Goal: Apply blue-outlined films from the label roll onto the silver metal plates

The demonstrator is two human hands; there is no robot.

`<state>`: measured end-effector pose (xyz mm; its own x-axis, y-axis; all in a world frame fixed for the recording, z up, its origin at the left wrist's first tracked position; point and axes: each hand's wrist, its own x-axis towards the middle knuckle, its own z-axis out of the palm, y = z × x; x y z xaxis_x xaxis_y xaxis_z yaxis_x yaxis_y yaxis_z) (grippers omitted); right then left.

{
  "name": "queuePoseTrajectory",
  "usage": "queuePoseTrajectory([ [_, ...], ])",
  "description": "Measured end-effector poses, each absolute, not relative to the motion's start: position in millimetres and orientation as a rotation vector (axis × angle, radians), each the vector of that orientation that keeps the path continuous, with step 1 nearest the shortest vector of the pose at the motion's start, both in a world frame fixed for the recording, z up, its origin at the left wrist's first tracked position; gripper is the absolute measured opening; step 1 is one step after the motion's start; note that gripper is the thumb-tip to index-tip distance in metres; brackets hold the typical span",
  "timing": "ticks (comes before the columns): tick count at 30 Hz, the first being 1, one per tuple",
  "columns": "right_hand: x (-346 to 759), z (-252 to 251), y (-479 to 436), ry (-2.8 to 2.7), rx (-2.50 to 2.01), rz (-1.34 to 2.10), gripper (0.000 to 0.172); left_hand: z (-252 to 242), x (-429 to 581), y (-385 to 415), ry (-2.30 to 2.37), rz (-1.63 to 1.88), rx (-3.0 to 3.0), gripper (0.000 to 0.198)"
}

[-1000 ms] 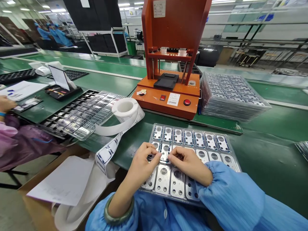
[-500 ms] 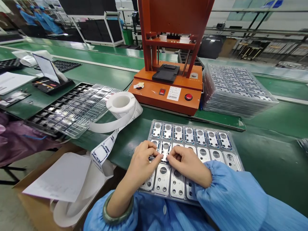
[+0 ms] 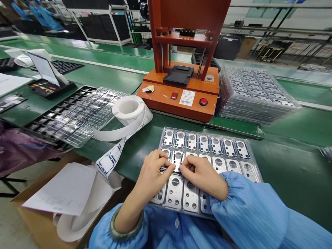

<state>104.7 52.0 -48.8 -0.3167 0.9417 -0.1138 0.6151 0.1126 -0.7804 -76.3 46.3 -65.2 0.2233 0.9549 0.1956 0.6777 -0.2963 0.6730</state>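
Note:
A clear plastic tray (image 3: 255,165) of silvery metal plates with round holes lies before me. Dark-outlined adhesive stickers cover the plates of its far row. In the second row, one dark-outlined sticker (image 3: 178,157) lies over a plate between my hands. My left hand (image 3: 155,170) pinches at the sticker's lower left edge, thumb and forefinger together. At its lower right edge, my right hand (image 3: 201,175) is closed with fingers curled; its fingertips are partly hidden. Plates nearest my body show bare metal. Left of the tray stands a roll of stickers (image 3: 121,119), its loose strip hanging over the table edge.
An orange press (image 3: 178,100) with a red button stands behind the tray. Stacked clear trays (image 3: 259,100) of plates sit to its right. A black tray (image 3: 38,121) with clear blister sheets lies left. Below the edge, a cardboard box (image 3: 33,221) holds white backing paper.
The view has shifted very slightly. Both hands stay at the same sticker, with hardly any visible movement.

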Motion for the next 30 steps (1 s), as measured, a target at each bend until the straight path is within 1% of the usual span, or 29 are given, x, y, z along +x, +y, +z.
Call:
queuePoseTrajectory([
  [10, 104.2, -46.3, 51.5, -1.989, -1.515, 1.078, 0.015, -66.8, -75.6, 44.8, 1.503, 0.841, 2.075, 0.014],
  [30, 103.3, -48.2, 50.5, -2.044, -1.482, 0.940, 0.016, -66.6, -76.3, 42.9, 1.488, 0.803, 2.164, 0.010],
])
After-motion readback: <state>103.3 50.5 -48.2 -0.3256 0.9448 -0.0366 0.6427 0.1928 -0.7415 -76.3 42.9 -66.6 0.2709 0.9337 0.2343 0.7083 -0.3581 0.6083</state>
